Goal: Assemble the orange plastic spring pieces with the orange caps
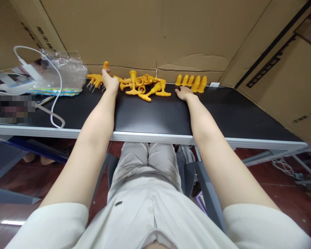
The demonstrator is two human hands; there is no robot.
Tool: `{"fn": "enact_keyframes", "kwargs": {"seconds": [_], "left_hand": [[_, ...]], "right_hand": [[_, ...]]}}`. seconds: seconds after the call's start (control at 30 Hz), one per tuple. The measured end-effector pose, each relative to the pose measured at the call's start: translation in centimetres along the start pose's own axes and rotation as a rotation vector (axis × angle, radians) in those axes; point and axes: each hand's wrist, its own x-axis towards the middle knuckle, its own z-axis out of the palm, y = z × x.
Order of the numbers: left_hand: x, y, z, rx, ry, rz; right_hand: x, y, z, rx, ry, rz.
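Observation:
My left hand (110, 81) is closed around a yellow plastic piece (106, 64), whose rounded end sticks up above the fingers; the rest of it is hidden. Beside that hand, to the left, lie yellow corkscrew handles (94, 79) with their metal spirals showing. A pile of yellow corkscrews (140, 83) with T-shaped handles lies between my hands, some with their bell-shaped ends facing me. Low over the black tabletop, my right hand (184, 93) has its fingers apart and seems to hold nothing. Just beyond it stand several yellow sleeves (190, 81) upright in rows.
Clear plastic bags (64, 71) and a white cable (59, 86) lie at the left of the black table (150, 119). Cardboard walls (155, 34) close off the back and right side. A small white slip (214, 84) lies beyond the sleeves. The table's metal edge (152, 137) runs before me.

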Motion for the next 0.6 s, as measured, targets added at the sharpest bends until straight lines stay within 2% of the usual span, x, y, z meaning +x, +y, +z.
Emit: {"fn": "enact_keyframes", "kwargs": {"seconds": [0.07,0.13,0.2,0.27,0.43,0.6], "left_hand": [[-0.3,0.5,-0.3,-0.005,0.104,-0.252],[-0.8,1.0,-0.9,0.028,0.092,-0.335],[-1.2,1.3,-1.2,0.06,0.069,-0.342],[-1.3,1.2,-1.4,0.058,0.116,-0.37],[-1.2,0.6,-1.2,-0.034,0.217,-0.406],[-2.1,1.6,-2.2,0.043,0.131,-0.393]], "right_hand": [[-0.1,0.0,0.0,0.0,0.014,-0.017],[-0.3,0.0,0.1,-0.008,0.054,-0.025],[-0.4,0.0,0.1,-0.031,0.12,-0.011],[-0.5,0.1,0.1,-0.042,0.16,0.017],[-0.3,0.3,0.1,0.028,0.043,0.073],[1.1,1.3,0.8,0.029,0.036,0.057]]}}
